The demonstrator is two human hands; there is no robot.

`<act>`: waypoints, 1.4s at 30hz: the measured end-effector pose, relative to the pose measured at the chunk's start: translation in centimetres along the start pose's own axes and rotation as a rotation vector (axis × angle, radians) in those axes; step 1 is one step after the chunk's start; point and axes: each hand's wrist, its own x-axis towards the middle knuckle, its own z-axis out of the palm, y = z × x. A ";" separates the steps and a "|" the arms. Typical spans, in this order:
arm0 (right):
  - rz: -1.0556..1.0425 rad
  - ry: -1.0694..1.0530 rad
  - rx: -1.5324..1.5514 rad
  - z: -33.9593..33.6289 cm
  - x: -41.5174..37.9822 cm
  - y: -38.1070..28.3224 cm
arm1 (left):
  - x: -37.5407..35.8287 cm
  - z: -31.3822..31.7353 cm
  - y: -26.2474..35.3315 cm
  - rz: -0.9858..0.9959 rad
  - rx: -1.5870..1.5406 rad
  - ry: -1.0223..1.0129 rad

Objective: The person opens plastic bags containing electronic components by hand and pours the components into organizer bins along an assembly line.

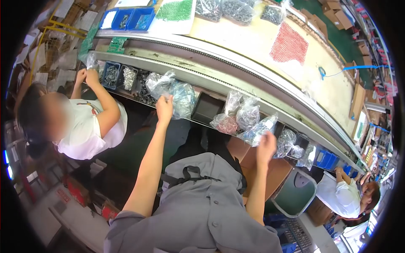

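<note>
My left hand (pixel 164 109) is closed at the edge of a clear plastic bag (pixel 182 100) of small parts, its thumb and fingers drawn together against the film. Behind that hand another clear bag (pixel 158 84) leans over the row of bins. Slightly smeared, my right hand (pixel 266 147) is at the lower edge of a bag with bluish contents (pixel 258 130); its finger shape is unclear. Beside it stand a bag of reddish parts (pixel 226 123) and a bag of grey parts (pixel 248 116).
A black bin (pixel 208 106) lies between the bag groups. Beyond the rail, the bench holds red pieces (pixel 289 44), green pieces (pixel 175 10) and blue trays (pixel 140 19). Co-workers sit left (pixel 90 122) and right (pixel 344 194). A chair (pixel 295 192) stands behind on my right.
</note>
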 end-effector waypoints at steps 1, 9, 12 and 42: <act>-0.057 -0.196 0.046 1.7 0.0 -1.2 | 0.1 -0.5 0.0 -0.024 -0.039 0.018; -0.568 -0.479 -0.405 12.0 -0.1 -5.7 | -1.7 -3.0 1.9 -0.005 -0.602 -0.141; -0.460 -0.311 -0.139 11.1 0.4 -3.7 | -2.3 -3.8 2.2 0.038 -0.582 -0.136; -0.166 0.202 -0.304 -5.3 2.3 -2.1 | -8.7 -8.1 13.3 0.052 -0.904 -0.422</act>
